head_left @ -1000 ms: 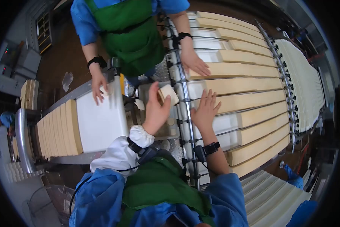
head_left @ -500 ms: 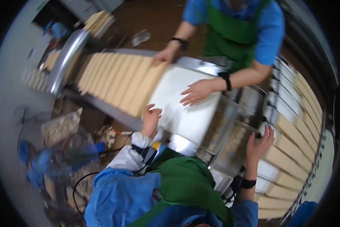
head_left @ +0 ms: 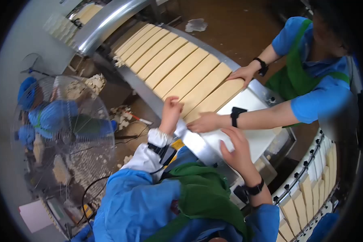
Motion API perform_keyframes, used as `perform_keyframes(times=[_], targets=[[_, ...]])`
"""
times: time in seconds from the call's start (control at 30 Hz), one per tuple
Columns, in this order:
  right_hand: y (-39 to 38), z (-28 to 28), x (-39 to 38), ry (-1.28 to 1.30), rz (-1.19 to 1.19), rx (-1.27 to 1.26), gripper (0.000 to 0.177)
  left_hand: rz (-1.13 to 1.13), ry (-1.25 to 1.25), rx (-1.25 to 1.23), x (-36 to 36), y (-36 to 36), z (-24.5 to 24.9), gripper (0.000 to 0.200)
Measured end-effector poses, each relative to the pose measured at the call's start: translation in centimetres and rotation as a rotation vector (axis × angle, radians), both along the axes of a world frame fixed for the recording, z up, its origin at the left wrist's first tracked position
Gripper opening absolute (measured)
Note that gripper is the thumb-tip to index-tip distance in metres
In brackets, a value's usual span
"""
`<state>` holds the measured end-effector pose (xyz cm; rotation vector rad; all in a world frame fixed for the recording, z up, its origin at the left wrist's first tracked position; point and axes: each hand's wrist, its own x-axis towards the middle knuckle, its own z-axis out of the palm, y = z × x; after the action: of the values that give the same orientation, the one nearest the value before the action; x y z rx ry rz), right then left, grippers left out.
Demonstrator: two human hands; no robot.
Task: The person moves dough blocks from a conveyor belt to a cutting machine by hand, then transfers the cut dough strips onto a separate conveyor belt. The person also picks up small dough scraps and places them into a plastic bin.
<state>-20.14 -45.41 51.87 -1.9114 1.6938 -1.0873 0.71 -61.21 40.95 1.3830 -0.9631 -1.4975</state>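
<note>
My left hand (head_left: 171, 114) hovers at the near edge of the conveyor, beside the row of pale yellow slabs (head_left: 177, 74), with its fingers curled and apart and nothing in them. To the right, my right hand (head_left: 238, 150) is raised over the white board (head_left: 250, 135), fingers spread and empty. Across from me a co-worker in a green apron (head_left: 296, 66) has both hands on the end slab (head_left: 221, 96), one at each end. The co-worker's near hand lies between my two hands.
A metal roller housing (head_left: 108, 24) stands at the upper left. On the left, a large wire fan (head_left: 64, 117) stands before another person in blue. A curved rack (head_left: 306, 197) holding more slabs is at the lower right.
The view has turned to the right. My right hand has come from beside the rack to the white board. The co-worker's near hand has moved from above the board onto the end slab.
</note>
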Motion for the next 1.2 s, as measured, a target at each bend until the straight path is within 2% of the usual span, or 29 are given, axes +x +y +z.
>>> perform_keyframes(times=[0.03,0.07,0.1,0.13,0.2,0.33,0.47,0.6,0.7,0.8,0.9,1.0,1.1,1.2], targets=[[-2.2,-0.7,0.0,-0.022,0.039,0.035,0.034,-0.114,-0.213,-0.063,0.8,0.2,-2.2,0.036],[-4.2,-1.5,-0.1,-0.044,0.077,0.071,0.034,-0.224,-0.301,-0.109,1.4,0.5,-3.8,0.038],[-6.4,-1.7,0.0,-0.065,0.084,0.15,0.035,-0.294,-0.378,-0.078,2.4,0.8,-5.8,0.044],[-8.6,-2.1,0.1,-0.091,0.09,0.23,0.037,-0.326,-0.434,-0.033,2.5,1.3,-5.0,0.045],[-13.4,-4.8,-0.4,-0.066,0.11,0.301,0.048,-0.375,-0.465,0.007,3.3,1.7,-6.4,0.051],[-22.5,-10.2,-1.9,0.205,-0.133,0.497,0.062,-0.436,-0.458,0.006,3.4,1.6,-5.7,0.068],[-27.1,-15.5,-3.9,0.365,-0.362,0.592,0.071,-0.516,-0.561,0.002,3.0,0.9,-5.6,0.084],[-27.6,-18.6,-4.4,0.475,-0.45,0.552,0.072,-0.624,-0.678,0.004,3.5,-0.2,-4.7,0.089],[-26.5,-19.3,-4.2,0.534,-0.441,0.553,0.07,-0.704,-0.66,0.04,4.0,-0.7,-4.2,0.09],[-26.3,-19.4,-3.1,0.557,-0.514,0.459,0.065,-0.679,-0.563,-0.063,3.9,-0.5,-4.8,0.093],[-27.4,-17.5,-3.3,0.574,-0.525,0.442,0.057,-0.71,-0.548,0.105,3.1,-0.8,-3.3,0.091],[-28.9,-15.4,-3.5,0.518,-0.628,0.579,0.052,-0.665,-0.61,-0.045,2.4,-0.2,-5.5,0.094],[-28.9,-14.6,-3.8,0.567,-0.686,0.647,0.053,-0.681,-0.655,-0.037,1.3,-0.6,-4.4,0.09],[-25.6,-14.3,-6.2,0.576,-0.774,0.708,0.058,-0.803,-0.681,-0.02,0.4,-0.8,-3.4,0.086]])
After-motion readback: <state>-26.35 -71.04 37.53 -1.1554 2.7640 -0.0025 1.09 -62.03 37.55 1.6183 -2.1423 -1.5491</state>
